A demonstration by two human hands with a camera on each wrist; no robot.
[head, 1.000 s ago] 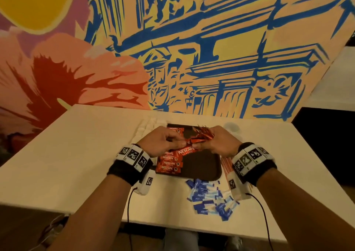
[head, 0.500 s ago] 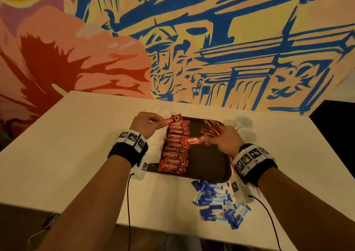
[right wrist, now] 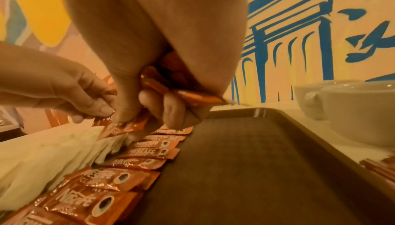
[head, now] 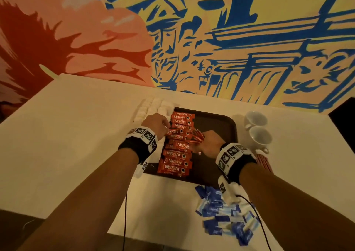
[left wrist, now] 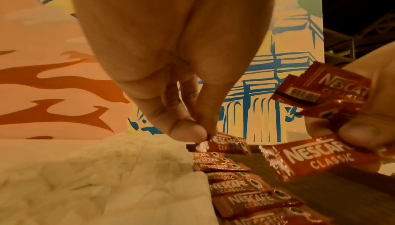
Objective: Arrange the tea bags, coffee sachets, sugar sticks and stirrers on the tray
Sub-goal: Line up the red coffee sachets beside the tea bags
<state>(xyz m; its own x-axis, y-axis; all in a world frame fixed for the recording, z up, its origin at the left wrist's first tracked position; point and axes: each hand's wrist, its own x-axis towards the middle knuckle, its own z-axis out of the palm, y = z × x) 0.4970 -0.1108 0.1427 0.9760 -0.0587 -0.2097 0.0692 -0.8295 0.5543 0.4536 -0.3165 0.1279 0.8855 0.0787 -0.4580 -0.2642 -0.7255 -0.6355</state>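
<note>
The left hand [head: 156, 123] pinches a coffee sachet [left wrist: 226, 143] at the tray's [head: 215, 120] left edge; the right hand [head: 211, 143] clasps spare sachets [head: 196, 136].

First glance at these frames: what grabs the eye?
The column of red Nescafe sachets running down the left side of the dark tray. Over it, the left hand pinches one sachet's end while the right hand grips a fanned bunch. Blue sugar sticks lie scattered on the table nearer the person; two white cups sit right.
</note>
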